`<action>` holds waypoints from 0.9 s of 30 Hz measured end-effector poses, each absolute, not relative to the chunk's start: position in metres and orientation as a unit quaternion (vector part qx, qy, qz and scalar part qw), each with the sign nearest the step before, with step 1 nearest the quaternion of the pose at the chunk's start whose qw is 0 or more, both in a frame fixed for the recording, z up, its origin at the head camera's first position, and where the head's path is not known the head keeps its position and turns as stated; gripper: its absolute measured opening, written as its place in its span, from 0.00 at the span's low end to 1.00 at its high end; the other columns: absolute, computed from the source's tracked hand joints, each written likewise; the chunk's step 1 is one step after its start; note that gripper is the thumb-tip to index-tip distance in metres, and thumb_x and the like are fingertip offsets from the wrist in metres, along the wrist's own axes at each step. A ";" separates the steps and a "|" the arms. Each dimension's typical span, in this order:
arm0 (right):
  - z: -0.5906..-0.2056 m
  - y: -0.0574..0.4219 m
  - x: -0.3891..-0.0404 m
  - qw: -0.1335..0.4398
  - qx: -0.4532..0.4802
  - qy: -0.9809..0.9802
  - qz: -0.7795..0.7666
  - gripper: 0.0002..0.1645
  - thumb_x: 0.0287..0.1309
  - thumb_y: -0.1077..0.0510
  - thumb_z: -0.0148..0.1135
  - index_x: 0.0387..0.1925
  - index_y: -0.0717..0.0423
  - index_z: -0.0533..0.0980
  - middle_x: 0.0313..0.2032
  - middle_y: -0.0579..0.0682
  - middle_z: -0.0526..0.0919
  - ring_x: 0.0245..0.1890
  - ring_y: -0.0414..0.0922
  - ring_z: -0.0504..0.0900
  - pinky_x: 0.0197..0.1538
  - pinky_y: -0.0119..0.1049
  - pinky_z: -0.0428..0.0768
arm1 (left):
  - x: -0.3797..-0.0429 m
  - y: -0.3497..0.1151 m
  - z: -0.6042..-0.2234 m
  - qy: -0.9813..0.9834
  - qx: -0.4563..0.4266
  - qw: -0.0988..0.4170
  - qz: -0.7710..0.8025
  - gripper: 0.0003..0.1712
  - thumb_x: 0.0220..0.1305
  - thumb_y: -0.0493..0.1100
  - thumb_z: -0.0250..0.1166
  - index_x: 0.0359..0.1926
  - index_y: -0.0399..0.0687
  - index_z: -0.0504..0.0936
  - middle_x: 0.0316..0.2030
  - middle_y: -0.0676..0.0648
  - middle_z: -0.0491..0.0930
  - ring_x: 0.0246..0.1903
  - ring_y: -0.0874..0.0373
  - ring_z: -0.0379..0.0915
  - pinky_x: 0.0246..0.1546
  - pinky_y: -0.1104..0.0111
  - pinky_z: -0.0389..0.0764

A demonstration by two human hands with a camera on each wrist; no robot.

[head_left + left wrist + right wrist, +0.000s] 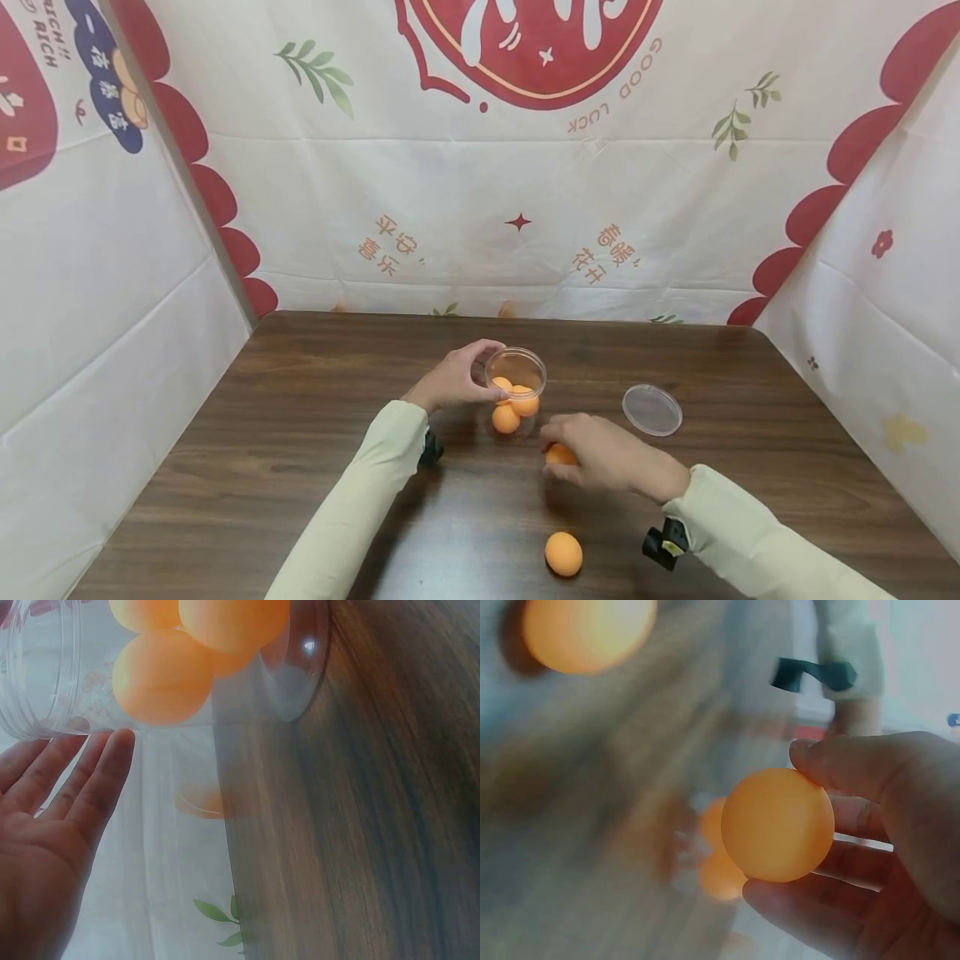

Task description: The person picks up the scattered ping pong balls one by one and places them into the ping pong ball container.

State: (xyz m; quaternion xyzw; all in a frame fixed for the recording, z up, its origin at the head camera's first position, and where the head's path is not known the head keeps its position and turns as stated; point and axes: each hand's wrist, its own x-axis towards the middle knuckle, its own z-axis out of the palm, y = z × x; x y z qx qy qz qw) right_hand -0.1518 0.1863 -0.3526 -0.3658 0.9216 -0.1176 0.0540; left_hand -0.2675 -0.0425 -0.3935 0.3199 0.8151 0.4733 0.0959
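Observation:
A clear plastic jar (543,373) stands upright near the middle of the table, several orange ping-pong balls (506,419) inside it. Its upper part is held by my left hand (456,379), thumb and fingers around the side just below the rim. In the left wrist view, fingertips (120,742) touch the jar's wall (94,690). Just right of the jar, my right hand (603,454) pinches another orange ping-pong ball (778,825) between thumb and fingers. That ball is partly covered by the hand in the head view.
One loose orange ball (563,554) lies on the brown wooden table (300,433) toward the near edge. A clear round lid (652,409) lies flat beyond my right hand. White printed cloth (465,183) hangs behind the table and at both sides.

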 end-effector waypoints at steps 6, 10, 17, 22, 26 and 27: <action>-0.340 0.187 -0.160 0.047 -0.363 0.922 -0.126 0.08 0.55 0.56 0.66 0.37 0.51 0.79 0.35 0.42 0.79 0.28 0.32 0.71 0.32 0.28 0.72 | -0.268 -0.043 -0.394 0.810 0.321 0.097 0.482 0.39 0.50 0.43 0.74 0.62 0.45 0.67 0.51 0.45 0.78 0.34 0.61 0.78 0.41 0.70 0.80; -0.337 0.188 -0.165 0.044 -0.360 0.922 -0.133 0.08 0.56 0.56 0.66 0.38 0.50 0.79 0.37 0.42 0.80 0.30 0.32 0.72 0.34 0.30 0.73 | -0.268 -0.043 -0.394 0.808 0.323 0.096 0.482 0.39 0.50 0.42 0.74 0.62 0.45 0.68 0.51 0.44 0.78 0.34 0.61 0.79 0.40 0.70 0.80; -0.328 0.189 -0.173 0.039 -0.356 0.925 -0.125 0.07 0.56 0.55 0.66 0.37 0.48 0.79 0.35 0.41 0.80 0.28 0.33 0.71 0.32 0.28 0.71 | -0.269 -0.043 -0.394 0.806 0.326 0.097 0.484 0.38 0.50 0.43 0.74 0.61 0.45 0.68 0.51 0.42 0.78 0.34 0.60 0.79 0.40 0.70 0.80; -0.321 0.187 -0.179 0.024 -0.359 0.924 -0.127 0.07 0.55 0.55 0.67 0.37 0.48 0.79 0.37 0.44 0.81 0.29 0.35 0.70 0.31 0.28 0.69 | -0.269 -0.043 -0.393 0.808 0.325 0.101 0.481 0.38 0.50 0.42 0.74 0.62 0.45 0.68 0.52 0.43 0.78 0.34 0.60 0.78 0.40 0.70 0.80; -0.317 0.185 -0.183 0.016 -0.350 0.928 -0.124 0.08 0.54 0.55 0.68 0.36 0.51 0.80 0.36 0.44 0.81 0.28 0.36 0.69 0.31 0.28 0.68 | -0.269 -0.043 -0.393 0.809 0.321 0.108 0.481 0.39 0.50 0.43 0.74 0.62 0.45 0.67 0.51 0.45 0.77 0.35 0.60 0.79 0.41 0.70 0.80; -0.316 0.184 -0.184 0.014 -0.347 0.929 -0.125 0.09 0.54 0.55 0.68 0.36 0.52 0.80 0.36 0.44 0.80 0.28 0.37 0.69 0.31 0.28 0.69 | -0.269 -0.043 -0.393 0.809 0.320 0.109 0.481 0.39 0.50 0.43 0.74 0.62 0.45 0.67 0.51 0.45 0.77 0.35 0.60 0.79 0.41 0.70 0.80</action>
